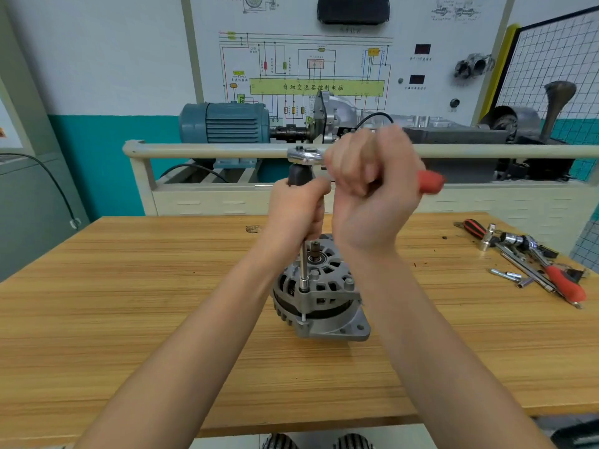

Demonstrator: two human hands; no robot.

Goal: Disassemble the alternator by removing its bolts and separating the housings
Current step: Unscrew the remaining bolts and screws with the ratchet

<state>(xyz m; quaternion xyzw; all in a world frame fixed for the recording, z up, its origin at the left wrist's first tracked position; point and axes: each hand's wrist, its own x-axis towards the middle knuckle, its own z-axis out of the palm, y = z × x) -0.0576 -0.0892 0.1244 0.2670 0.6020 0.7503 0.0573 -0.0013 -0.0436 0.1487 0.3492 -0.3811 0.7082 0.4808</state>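
Observation:
A grey alternator (319, 293) stands shaft-up in the middle of the wooden bench (129, 303). A long extension bar with a socket (303, 270) rises upright from a bolt on the alternator's left flange. My left hand (296, 210) is wrapped around the bar's black upper grip. On top sits a ratchet wrench (306, 156) with a chrome head and a red handle pointing right. My right hand (372, 189), blurred, is closed on that handle, and the red end sticks out past the fist.
At the right end of the bench lies a heap of tools (531, 257): a second red-handled ratchet, a screwdriver, sockets and extension bars. Behind the bench stands a trainer rig with a rail (210, 151), a blue motor (227, 123) and a wiring board.

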